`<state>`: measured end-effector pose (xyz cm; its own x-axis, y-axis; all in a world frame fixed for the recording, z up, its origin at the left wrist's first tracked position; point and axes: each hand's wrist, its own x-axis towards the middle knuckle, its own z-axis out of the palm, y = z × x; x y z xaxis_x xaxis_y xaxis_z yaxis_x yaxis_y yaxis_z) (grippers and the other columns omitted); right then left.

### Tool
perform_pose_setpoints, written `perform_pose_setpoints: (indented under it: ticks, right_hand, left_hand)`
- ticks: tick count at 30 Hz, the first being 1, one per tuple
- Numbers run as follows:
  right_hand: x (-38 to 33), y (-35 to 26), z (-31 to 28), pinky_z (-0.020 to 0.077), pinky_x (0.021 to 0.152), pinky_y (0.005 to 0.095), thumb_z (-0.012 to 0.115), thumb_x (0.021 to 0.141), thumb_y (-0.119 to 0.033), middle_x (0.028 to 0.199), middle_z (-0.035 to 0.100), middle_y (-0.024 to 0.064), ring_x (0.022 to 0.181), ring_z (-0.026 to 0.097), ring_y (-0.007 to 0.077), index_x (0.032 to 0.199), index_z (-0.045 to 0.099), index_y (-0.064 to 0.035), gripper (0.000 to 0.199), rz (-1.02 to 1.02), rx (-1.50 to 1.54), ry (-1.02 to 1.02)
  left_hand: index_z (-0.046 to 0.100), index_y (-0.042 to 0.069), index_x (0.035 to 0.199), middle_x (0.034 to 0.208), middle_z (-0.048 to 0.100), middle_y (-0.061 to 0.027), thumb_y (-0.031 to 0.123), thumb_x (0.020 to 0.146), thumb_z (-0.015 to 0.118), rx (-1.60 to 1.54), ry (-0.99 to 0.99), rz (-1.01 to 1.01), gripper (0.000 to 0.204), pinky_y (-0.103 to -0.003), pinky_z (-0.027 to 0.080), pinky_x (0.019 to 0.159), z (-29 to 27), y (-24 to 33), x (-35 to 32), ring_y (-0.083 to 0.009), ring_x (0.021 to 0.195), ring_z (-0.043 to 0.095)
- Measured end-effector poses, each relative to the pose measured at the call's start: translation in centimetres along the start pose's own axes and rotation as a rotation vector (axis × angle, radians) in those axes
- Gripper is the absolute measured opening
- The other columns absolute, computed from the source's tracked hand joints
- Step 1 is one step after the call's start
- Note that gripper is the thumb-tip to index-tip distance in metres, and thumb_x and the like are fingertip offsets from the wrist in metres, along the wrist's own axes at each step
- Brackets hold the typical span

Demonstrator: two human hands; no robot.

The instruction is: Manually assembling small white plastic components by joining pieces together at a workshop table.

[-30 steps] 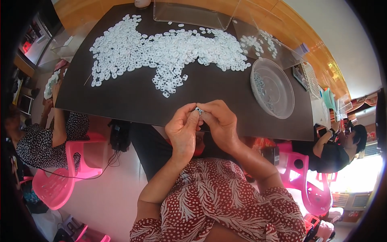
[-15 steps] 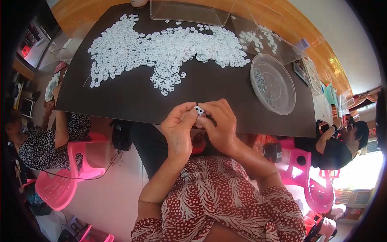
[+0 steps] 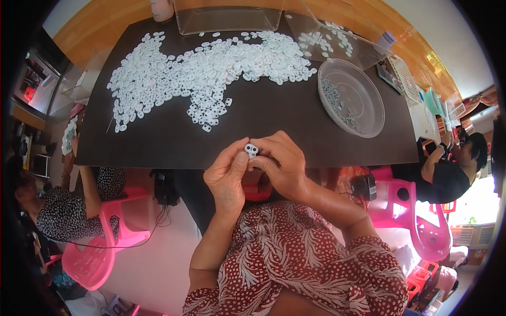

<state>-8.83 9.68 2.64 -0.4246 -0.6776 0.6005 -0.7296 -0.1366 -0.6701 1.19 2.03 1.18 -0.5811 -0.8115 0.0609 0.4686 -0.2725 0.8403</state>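
Note:
A small white plastic piece with dark round holes (image 3: pixel 251 150) is pinched between my two hands, just above the table's near edge. My left hand (image 3: pixel 226 181) has its thumb and index finger closed on one side of it. From the other side, my right hand (image 3: pixel 285 164) grips it with thumb and fingers, the fingers curled. My palms are partly hidden, so I cannot tell whether anything else sits in them. Beyond my hands lies a wide heap of similar white pieces (image 3: pixel 211 66), with a smaller cluster (image 3: pixel 206 109) spilling toward me.
A round clear tub (image 3: pixel 369 100) with small grey metal parts stands right on the dark table (image 3: pixel 153 150). Clear boxes (image 3: pixel 229 18) line the far side, some white pieces near them. Seated people are at left (image 3: pixel 68 210) and right (image 3: pixel 443 171), with pink chairs (image 3: pixel 92 260) around.
The whole view has shifted a little. The white piece has turned between my fingers, and its holes show more plainly. Both hands keep hold of it.

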Motion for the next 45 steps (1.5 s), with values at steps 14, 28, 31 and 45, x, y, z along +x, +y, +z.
perform_pose_setpoints:
  ticks: [14, 28, 31, 45]
  right_hand:
    - [-0.4, -0.1, 0.4, 0.0454, 0.06, 0.0295, 0.07, 0.069, -0.001, 0.085, 0.064, 0.0116, 0.07, 0.056, 0.0219, 0.101, 0.063, 0.0048, 0.033, -0.051, 0.001, 0.046]
    - [0.2, -0.8, 0.5, 0.0444, 0.058, 0.0306, 0.067, 0.067, 0.002, 0.084, 0.061, 0.0109, 0.067, 0.053, 0.0224, 0.098, 0.061, 0.0036, 0.032, -0.043, 0.043, 0.068]
    - [0.4, -0.6, 0.5, 0.0444, 0.058, 0.0308, 0.067, 0.067, 0.002, 0.084, 0.061, 0.0116, 0.067, 0.053, 0.0228, 0.097, 0.061, 0.0041, 0.031, -0.111, 0.018, 0.048]
    - [0.2, -0.2, 1.2, 0.0454, 0.057, 0.0312, 0.069, 0.068, 0.001, 0.084, 0.063, 0.0149, 0.067, 0.057, 0.0252, 0.097, 0.061, 0.007, 0.03, -0.207, 0.004, 0.121]
  left_hand:
    - [0.059, -0.003, 0.103, 0.091, 0.059, -0.003, 0.014, 0.09, 0.059, 0.104, -0.006, 0.168, 0.021, -0.02, 0.042, 0.076, -0.2, -1.5, -0.7, -0.007, 0.081, 0.053]
    - [0.059, -0.004, 0.104, 0.092, 0.061, -0.0055, 0.009, 0.09, 0.057, 0.095, -0.009, 0.134, 0.019, -0.021, 0.045, 0.075, 0.2, 0.3, -0.6, -0.0086, 0.081, 0.056]
    - [0.059, -0.005, 0.105, 0.093, 0.061, -0.0057, 0.008, 0.091, 0.057, 0.106, 0.011, 0.139, 0.02, -0.021, 0.045, 0.075, 0.1, 0.3, -0.6, -0.0086, 0.082, 0.055]
    - [0.056, -0.002, 0.105, 0.092, 0.054, -0.0018, 0.015, 0.095, 0.05, 0.219, 0.014, 0.318, 0.021, -0.019, 0.041, 0.072, -0.3, -2.1, -0.9, -0.0055, 0.079, 0.048]
